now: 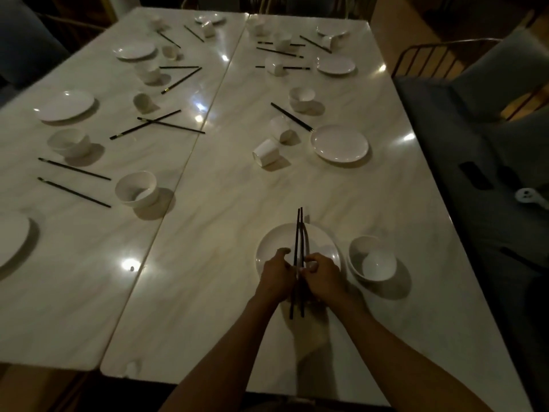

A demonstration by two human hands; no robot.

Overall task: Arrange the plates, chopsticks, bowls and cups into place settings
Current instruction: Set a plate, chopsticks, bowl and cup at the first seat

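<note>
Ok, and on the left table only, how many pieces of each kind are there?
On the left table:
plates: 4
bowls: 3
cups: 3
chopsticks: 8
far white piece, too blurred to tell bowl from cup: 1
Total: 19

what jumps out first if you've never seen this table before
Near the front edge, the left hand and right hand pinch a pair of black chopsticks together over a white plate, with a white bowl just right of it. Beyond, both pale tables are strewn with scattered plates, tipped cups and crossed chopsticks.
</note>
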